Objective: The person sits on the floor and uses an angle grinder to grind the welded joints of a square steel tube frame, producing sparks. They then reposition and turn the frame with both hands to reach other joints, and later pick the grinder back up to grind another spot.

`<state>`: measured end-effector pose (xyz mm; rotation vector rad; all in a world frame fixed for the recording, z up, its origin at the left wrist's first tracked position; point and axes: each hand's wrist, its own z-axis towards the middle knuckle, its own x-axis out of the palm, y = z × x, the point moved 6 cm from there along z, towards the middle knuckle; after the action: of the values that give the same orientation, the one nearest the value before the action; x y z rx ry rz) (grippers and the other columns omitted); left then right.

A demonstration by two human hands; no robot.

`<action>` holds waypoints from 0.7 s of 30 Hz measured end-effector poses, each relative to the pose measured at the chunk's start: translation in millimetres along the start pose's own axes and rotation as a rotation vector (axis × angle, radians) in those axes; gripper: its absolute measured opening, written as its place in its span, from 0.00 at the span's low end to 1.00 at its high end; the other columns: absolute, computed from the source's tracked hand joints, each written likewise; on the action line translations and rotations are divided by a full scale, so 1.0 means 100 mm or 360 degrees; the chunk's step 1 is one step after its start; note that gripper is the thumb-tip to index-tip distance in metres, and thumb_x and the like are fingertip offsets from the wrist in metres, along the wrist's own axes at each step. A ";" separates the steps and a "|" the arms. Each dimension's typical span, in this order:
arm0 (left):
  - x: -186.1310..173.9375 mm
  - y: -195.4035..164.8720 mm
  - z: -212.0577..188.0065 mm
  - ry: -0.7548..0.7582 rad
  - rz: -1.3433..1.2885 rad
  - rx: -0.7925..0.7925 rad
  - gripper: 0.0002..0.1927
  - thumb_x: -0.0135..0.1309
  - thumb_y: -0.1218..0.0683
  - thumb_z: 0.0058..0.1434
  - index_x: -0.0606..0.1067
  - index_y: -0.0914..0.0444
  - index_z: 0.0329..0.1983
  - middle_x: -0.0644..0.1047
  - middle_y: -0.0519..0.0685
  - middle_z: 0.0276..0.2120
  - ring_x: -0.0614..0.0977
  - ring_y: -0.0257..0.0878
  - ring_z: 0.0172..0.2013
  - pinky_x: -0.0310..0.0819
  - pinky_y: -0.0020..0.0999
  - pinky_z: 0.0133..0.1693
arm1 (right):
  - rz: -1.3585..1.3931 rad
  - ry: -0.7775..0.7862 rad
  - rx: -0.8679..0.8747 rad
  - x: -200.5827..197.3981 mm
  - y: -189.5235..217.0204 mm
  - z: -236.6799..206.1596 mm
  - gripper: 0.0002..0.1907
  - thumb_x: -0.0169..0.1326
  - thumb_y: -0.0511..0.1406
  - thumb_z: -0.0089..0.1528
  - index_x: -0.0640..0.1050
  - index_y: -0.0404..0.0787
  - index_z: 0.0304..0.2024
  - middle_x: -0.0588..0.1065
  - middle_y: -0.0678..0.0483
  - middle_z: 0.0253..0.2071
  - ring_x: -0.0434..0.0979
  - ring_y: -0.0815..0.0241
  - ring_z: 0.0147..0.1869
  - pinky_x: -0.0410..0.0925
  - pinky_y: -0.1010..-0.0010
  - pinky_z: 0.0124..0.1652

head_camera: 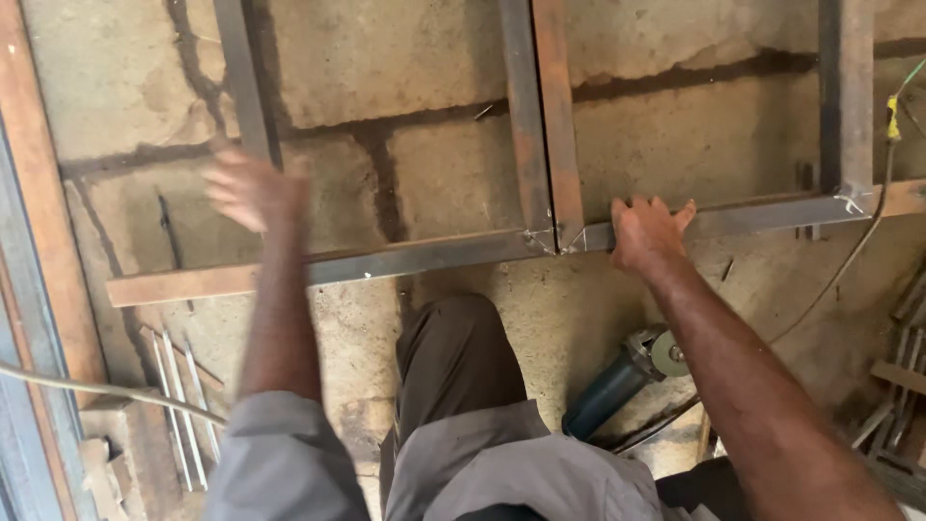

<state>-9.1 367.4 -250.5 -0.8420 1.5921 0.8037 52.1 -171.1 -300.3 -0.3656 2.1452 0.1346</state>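
A rusty steel frame (424, 256) lies on the concrete floor (453, 87), spanning mid-frame. The right hand (644, 232) presses flat on its horizontal bar, fingers spread, gripping nothing. The left hand (253, 191), blurred at centre left, hovers open and empty. A blue angle grinder (622, 381) rests at lower right.

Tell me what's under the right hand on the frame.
The right hand presses flat on the steel frame's long bar, beside the welded joint. Concrete floor lies below the bar. The strip of bar beneath the palm is covered. The left hand, blurred, is above the bar.
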 end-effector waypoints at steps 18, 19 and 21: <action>0.04 0.29 0.42 0.0498 -0.1327 0.0340 0.24 0.67 0.61 0.53 0.72 0.73 0.50 0.79 0.55 0.39 0.82 0.41 0.33 0.77 0.35 0.31 | 0.0005 -0.0036 0.0019 0.07 -0.02 0.01 0.28 0.65 0.34 0.49 0.77 0.46 0.53 0.74 0.50 0.51 0.70 0.46 0.63 0.43 0.17 0.63; -0.01 0.33 0.43 0.0509 -0.1280 0.0331 0.24 0.67 0.60 0.53 0.71 0.72 0.50 0.80 0.55 0.38 0.82 0.42 0.32 0.78 0.36 0.31 | 0.0010 -0.0027 0.0032 0.07 -0.02 0.00 0.30 0.66 0.34 0.47 0.77 0.47 0.53 0.74 0.50 0.52 0.69 0.46 0.63 0.43 0.17 0.63; -0.05 0.36 0.46 0.0530 -0.1234 0.0316 0.24 0.67 0.60 0.54 0.72 0.72 0.50 0.80 0.55 0.37 0.82 0.42 0.31 0.77 0.38 0.30 | 0.0008 -0.0022 0.0046 0.05 -0.01 -0.01 0.34 0.68 0.35 0.43 0.77 0.47 0.54 0.73 0.50 0.53 0.69 0.46 0.63 0.43 0.18 0.63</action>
<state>-15.9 425.4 -250.9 -1.3648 1.4151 -0.0502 49.2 -173.2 -303.9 -0.3415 2.1321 0.1086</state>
